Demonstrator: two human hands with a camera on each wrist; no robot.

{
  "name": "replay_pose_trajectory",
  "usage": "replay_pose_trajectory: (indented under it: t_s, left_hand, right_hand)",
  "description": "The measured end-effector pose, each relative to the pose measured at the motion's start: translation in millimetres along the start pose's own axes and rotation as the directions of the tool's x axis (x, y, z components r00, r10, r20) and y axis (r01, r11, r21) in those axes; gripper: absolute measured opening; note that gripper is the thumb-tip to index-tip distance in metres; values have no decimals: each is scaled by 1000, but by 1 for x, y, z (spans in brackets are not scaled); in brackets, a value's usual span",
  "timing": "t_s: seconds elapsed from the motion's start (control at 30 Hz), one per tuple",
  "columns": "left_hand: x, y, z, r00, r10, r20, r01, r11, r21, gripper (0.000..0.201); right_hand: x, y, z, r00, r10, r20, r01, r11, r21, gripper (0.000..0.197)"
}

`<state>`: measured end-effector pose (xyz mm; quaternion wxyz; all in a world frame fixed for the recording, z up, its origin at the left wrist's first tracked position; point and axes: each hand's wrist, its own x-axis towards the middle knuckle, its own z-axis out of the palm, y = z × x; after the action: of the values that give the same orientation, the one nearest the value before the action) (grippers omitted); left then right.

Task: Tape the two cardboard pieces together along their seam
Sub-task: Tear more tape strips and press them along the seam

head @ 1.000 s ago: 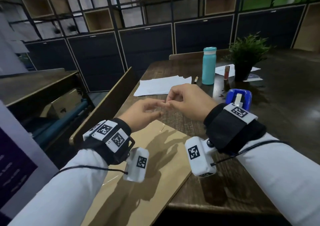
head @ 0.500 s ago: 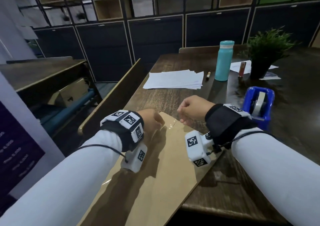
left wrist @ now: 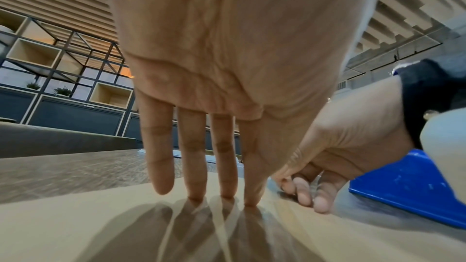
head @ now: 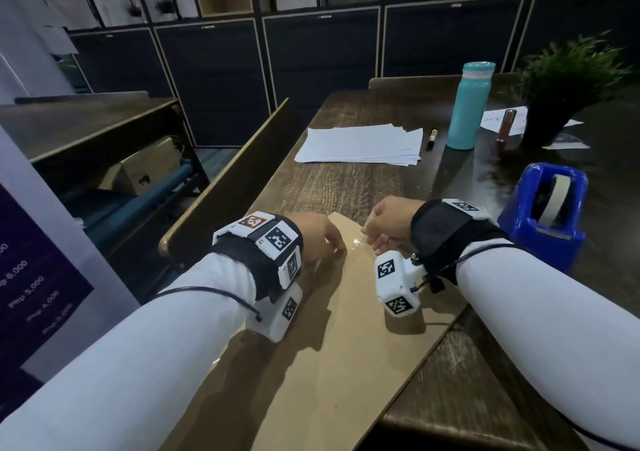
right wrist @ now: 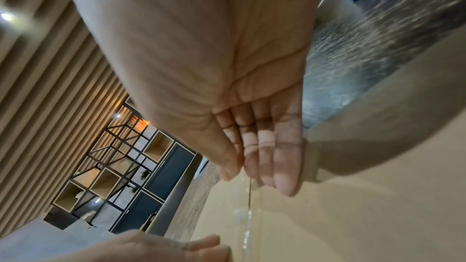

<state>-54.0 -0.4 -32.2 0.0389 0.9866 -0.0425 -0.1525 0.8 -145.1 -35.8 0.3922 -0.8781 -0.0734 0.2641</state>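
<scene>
Brown cardboard (head: 346, 329) lies flat at the near left corner of the dark wooden table (head: 346, 187). I cannot make out its seam in the head view. My left hand (head: 336, 247) sits on the far end, its straight fingers (left wrist: 224, 186) pressing down on the cardboard (left wrist: 75, 226). Just to the right, my right hand (head: 369, 236) pinches a short strip of clear tape (head: 358, 241) low over the board. In the right wrist view, thumb and fingers (right wrist: 238, 170) hold the tape (right wrist: 248, 202), which runs down onto the cardboard (right wrist: 353, 216).
A blue tape dispenser (head: 545, 215) stands right of my right wrist. Farther back are a stack of white paper (head: 360, 146), a marker (head: 432, 137), a teal bottle (head: 469, 104) and a potted plant (head: 568, 80). A chair back (head: 225, 180) stands along the table's left edge.
Both hands dropped from mid-air, where they held the tape between them, down to the cardboard's far end. My left fingers now press flat on the board.
</scene>
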Motion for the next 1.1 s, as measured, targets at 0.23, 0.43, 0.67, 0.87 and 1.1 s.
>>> replay_pose_trajectory:
  t_s: [0.23,0.43,0.67,0.87,1.1]
  left_hand:
    - [3,-4,0,1000,3,-5,-3,1000,-9,36]
    - [5,-5,-1,1000,-4,-16,4,1000,2,37]
    - [4,-5,-2,1000,3,-8,-2,1000,26,39]
    - [-1,-1,-4,1000,3,-10,-2,999,42,41]
    - [-1,0,-4,1000,-5,3,5,998,61,43]
  right_hand:
    - [13,1,1,1000,1,21,0,1000,-16,21]
    - [17,1,-1,1000,-4,18,6,997,-81,23]
    - [17,0,-3,1000,5,28,-2,993,-120,21]
    - [22,5,-2,1000,-2,10,3,999,-36,24]
    - [21,4,-6,998,-16,53,20,997,-80,19]
